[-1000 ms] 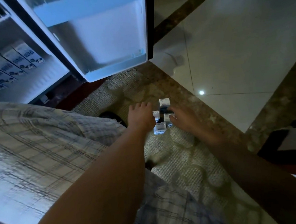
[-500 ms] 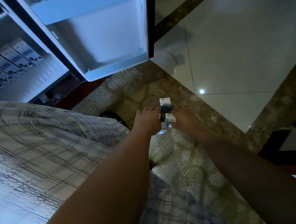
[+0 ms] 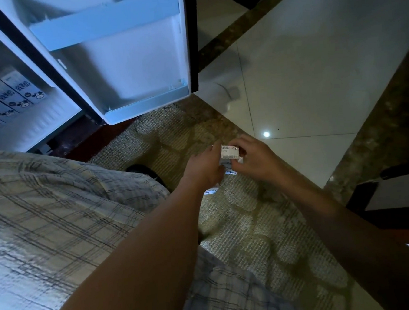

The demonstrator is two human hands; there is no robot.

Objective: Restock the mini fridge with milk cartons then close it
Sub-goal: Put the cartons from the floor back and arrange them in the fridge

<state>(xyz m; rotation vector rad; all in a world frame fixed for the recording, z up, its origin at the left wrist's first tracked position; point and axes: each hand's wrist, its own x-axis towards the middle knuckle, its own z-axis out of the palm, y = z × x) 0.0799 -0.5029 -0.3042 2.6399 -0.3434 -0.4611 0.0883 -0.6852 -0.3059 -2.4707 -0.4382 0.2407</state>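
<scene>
**White cartons gathered for the fridge**

Cardboard milk cartons (image 3: 230, 152) clasped as a small stack at centre right of the frame, over the woven rug (image 3: 252, 224); contact with the rug not discernible. Right hand (image 3: 256, 162) curled over the top carton, fingers hooked on its far edge. Left hand (image 3: 205, 168) closed against the left side of the stack, fingertips hidden behind it. One stray carton (image 3: 210, 191) glimpsed on the rug just below the left wrist, mostly covered. Mini fridge (image 3: 41, 125) at upper left, door (image 3: 124, 63) swung wide, shelved cartons (image 3: 8, 96) ranged side by side inside, bare shelf to their right.

Judged step: lifting the stack toward the shelf. Squeeze evenly from both sides to stop the lower cartons slipping out, and keep the stack level. Carry up and left across the frame, passing clear of the door's bottom corner. Set down just beside the shelved row, printed faces matched. Return for the stray carton. Leave the door until last.
</scene>
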